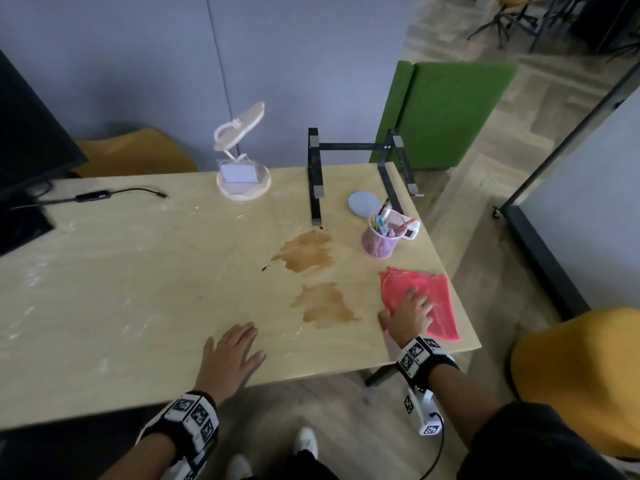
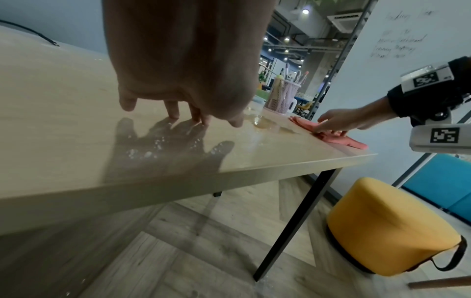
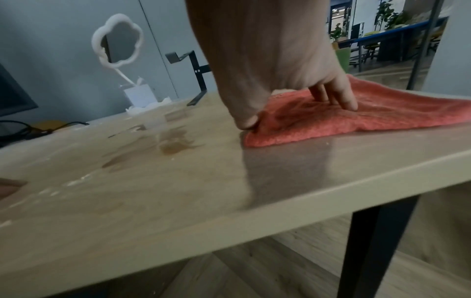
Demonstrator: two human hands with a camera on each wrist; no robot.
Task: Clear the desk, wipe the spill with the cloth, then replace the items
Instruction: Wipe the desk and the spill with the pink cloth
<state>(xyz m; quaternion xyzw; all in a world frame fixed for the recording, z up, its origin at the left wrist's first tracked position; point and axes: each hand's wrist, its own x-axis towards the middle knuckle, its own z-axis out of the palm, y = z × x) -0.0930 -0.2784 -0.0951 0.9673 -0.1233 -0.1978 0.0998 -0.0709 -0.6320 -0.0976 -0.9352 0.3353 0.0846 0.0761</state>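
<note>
The desk (image 1: 138,289) is pale yellowish wood with faint whitish smears, and the spill (image 1: 311,268) on it lies in two translucent brown patches; at about four o'clock from the spill is the coral-pink cloth (image 1: 433,296), and at two o'clock the pink mesh pen cup (image 1: 379,242) holds pens of green, purple and pink, as far as the blur allows. At twelve o'clock stands the black laptop stand (image 1: 349,147) with a pale blue-grey round coaster (image 1: 363,203) beside it, and at eleven o'clock the cream-white mirror (image 1: 239,126). Black-and-white square-code markers pattern the wrist bands (image 1: 417,355), the stools (image 1: 575,372) are mustard yellow, the wall is grey-blue, and the panel (image 1: 443,109) behind the desk is bright green.
</note>
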